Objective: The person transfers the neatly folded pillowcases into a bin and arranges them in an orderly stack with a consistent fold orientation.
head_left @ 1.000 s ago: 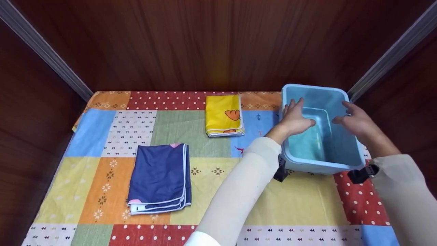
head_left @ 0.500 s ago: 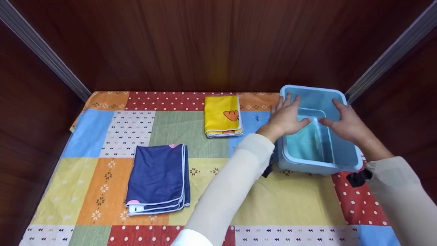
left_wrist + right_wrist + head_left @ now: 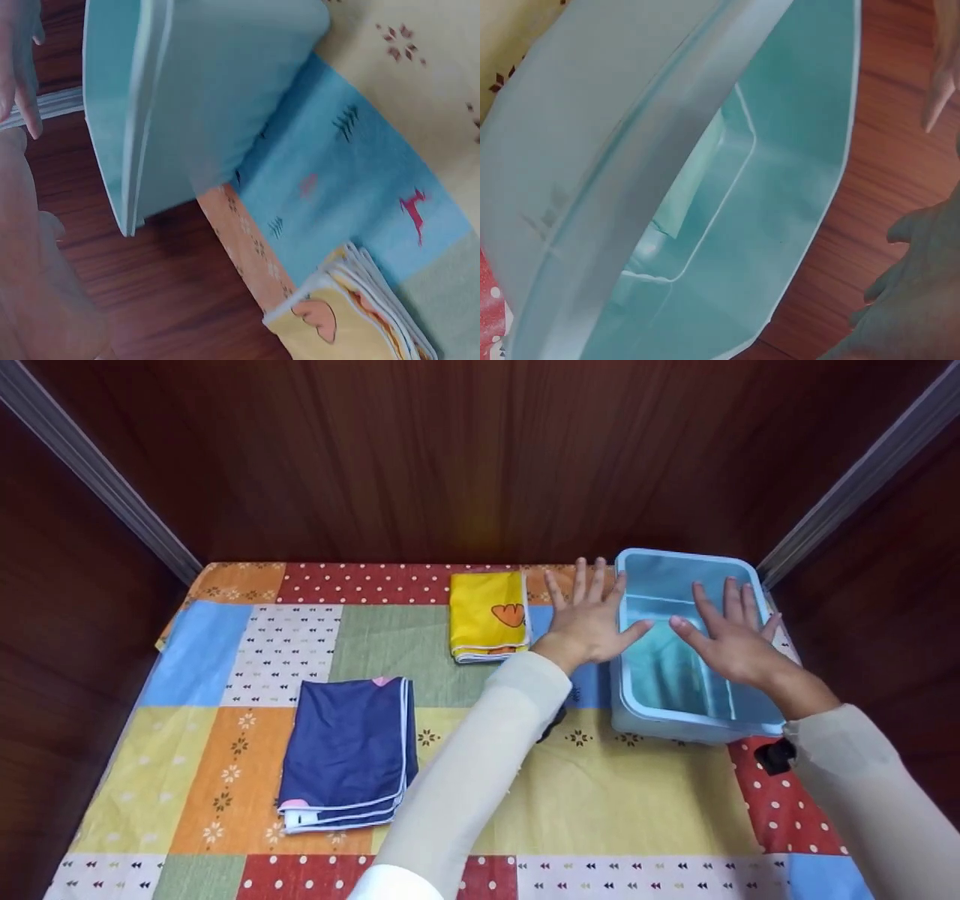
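Note:
My left hand (image 3: 589, 626), fingers spread, hovers beside the left rim of a light blue plastic bin (image 3: 667, 727), its thumb over the rim. Above the bin's right part is my right hand (image 3: 739, 645), also with fingers spread and nothing in it. A flat pale green piece, like folded cloth (image 3: 664, 675), lies on the bin's floor at the left; the right wrist view shows one edge of it. A folded yellow cloth (image 3: 487, 611) with an orange print sits left of my left hand. Farther left and nearer lies a folded navy cloth (image 3: 349, 742) with white edging.
A patchwork-print tablecloth (image 3: 622, 802) covers the table. Dark wood-grain panels (image 3: 420, 465) close off the back and both sides, joined by grey metal strips (image 3: 112, 480) at the corners. The bin stands close to the back right corner.
Both hands have shifted left and their fingers have spread wider. My left hand has gone from over the bin's inside to its left rim. Bin and cloths stay in place.

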`<action>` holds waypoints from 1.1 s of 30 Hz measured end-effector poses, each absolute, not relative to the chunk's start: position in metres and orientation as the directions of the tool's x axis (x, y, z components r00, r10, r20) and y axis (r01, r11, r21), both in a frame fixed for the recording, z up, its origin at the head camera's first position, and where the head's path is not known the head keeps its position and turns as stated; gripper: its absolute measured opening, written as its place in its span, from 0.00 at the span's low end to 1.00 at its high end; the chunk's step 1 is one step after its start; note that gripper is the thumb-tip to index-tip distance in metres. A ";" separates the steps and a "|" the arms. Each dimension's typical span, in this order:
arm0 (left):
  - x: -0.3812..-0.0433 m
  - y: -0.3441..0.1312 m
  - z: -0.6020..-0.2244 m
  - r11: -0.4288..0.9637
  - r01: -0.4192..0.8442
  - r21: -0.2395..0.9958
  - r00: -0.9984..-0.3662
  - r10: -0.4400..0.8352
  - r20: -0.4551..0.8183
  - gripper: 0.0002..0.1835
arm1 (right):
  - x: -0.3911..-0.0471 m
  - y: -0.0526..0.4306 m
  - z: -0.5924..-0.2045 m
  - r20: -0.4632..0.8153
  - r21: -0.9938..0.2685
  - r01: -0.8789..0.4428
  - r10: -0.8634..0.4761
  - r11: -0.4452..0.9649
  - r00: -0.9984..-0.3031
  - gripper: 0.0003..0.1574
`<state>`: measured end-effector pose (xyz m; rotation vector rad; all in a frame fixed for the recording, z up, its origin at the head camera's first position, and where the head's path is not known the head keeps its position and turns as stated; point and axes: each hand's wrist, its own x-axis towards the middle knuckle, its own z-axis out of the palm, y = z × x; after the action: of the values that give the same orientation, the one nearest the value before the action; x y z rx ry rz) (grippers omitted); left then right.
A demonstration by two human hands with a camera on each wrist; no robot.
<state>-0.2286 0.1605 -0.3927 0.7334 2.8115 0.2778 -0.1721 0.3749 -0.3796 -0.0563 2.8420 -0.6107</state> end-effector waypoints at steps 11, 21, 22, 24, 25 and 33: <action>-0.238 0.134 -0.400 0.874 0.420 0.244 -0.863 0.468 -0.191 0.46 | -0.177 0.362 -0.383 -0.265 -0.388 0.011 -0.101 0.922 -0.959 0.58; -0.243 0.117 -0.400 0.890 0.390 0.238 -0.873 0.439 -0.212 0.46 | -0.182 0.345 -0.385 -0.265 -0.360 -0.027 -0.130 0.933 -0.955 0.58; -0.243 0.114 -0.400 0.890 0.387 0.240 -0.875 0.437 -0.209 0.46 | -0.183 0.343 -0.385 -0.264 -0.360 -0.031 -0.134 0.933 -0.955 0.58; -0.245 0.110 -0.401 0.893 0.378 0.243 -0.878 0.429 -0.210 0.46 | -0.184 0.338 -0.385 -0.263 -0.356 -0.040 -0.141 0.934 -0.954 0.58; -0.245 0.108 -0.402 0.894 0.374 0.247 -0.881 0.426 -0.206 0.46 | -0.185 0.336 -0.385 -0.265 -0.354 -0.043 -0.145 0.934 -0.953 0.58; -0.254 0.082 -0.405 0.897 0.350 0.272 -0.892 0.407 -0.196 0.46 | -0.190 0.318 -0.385 -0.263 -0.363 -0.086 -0.191 0.928 -0.946 0.57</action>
<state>-0.2537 0.0821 -0.4053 0.5711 2.8141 0.3365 -0.1903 0.3183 -0.3853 -0.2056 2.7901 -0.5063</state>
